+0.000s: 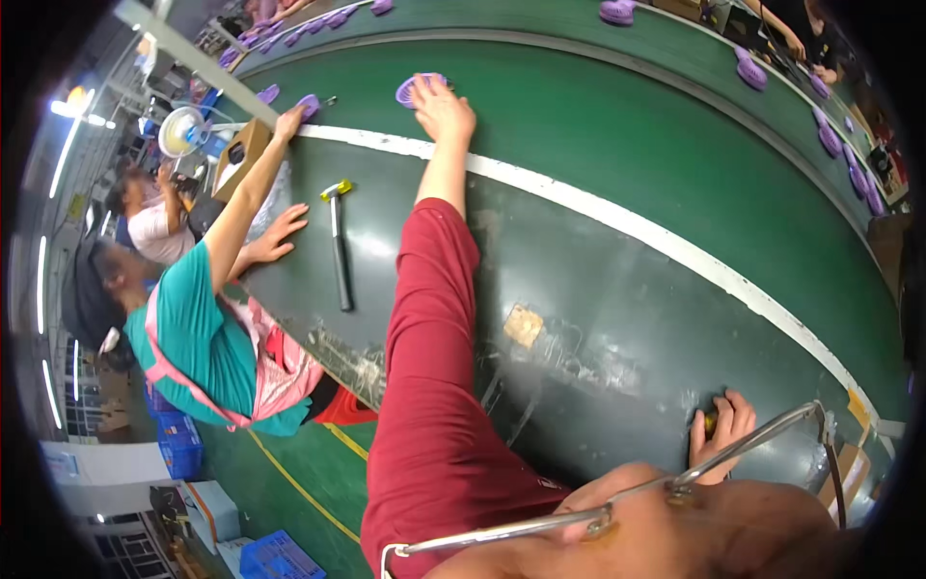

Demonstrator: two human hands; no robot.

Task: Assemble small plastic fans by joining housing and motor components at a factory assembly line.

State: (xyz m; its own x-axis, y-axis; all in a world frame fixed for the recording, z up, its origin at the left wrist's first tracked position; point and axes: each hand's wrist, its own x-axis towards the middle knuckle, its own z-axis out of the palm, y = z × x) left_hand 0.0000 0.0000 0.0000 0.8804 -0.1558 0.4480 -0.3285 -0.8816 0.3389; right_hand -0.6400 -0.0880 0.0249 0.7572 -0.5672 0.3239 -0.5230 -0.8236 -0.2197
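Observation:
My left arm, in a red sleeve, reaches far forward over the green conveyor belt (617,125). At its end my left hand (444,111) is closed over a purple handheld fan part with a slotted round grille (407,92), its fingers hiding part of it. Low on the right, my right hand (723,439) rests at the dark worktable (617,280) with curled fingers. A small bit of yellow and black shows between them; I cannot make out what it is. A mallet (340,261) with yellow faces and a black handle lies left of my left arm.
At the left, a co-worker in a teal shirt (183,309) holds another purple part (309,106) at the belt. A white strip (617,207) divides table from belt. More purple parts (750,69) line the far belt. A worn tan patch (524,325) marks the table.

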